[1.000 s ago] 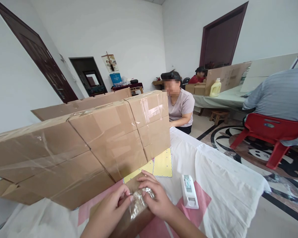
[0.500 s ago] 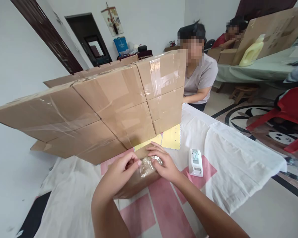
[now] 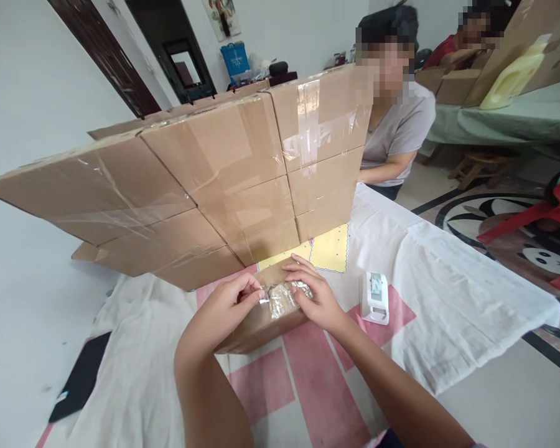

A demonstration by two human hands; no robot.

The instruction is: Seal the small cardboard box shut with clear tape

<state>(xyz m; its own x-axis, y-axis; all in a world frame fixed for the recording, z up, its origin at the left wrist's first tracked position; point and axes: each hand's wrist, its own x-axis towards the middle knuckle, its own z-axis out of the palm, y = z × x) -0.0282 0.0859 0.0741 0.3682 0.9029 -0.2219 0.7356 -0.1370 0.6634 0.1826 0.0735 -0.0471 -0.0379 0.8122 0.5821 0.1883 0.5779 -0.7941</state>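
Observation:
A small cardboard box [image 3: 249, 336] lies on the cloth before me, with crinkled, shiny clear film [image 3: 281, 302] over its top. My left hand [image 3: 233, 297] is closed in a pinch at the left side, thumb and forefinger on a small clear piece of the film. On the right, my right hand [image 3: 316, 297] rests over the box with fingers apart, its thumb at the film's edge. Whether the film is tape or a bag I cannot tell. To the right stands a small white device [image 3: 374, 298] with a grey window on its top.
A tall panel of taped cardboard [image 3: 242, 193] stands just beyond the box, over a yellow patterned sheet [image 3: 329, 250]. A black flat object [image 3: 81, 376] lies at left. Behind the panel sits a person [image 3: 401, 134]. A yellow bottle [image 3: 513, 78] is on another table.
My left hand has pulled slightly left and up, and a bit of clear film now shows at its fingertips. The right hand stays on the box. The view has shifted.

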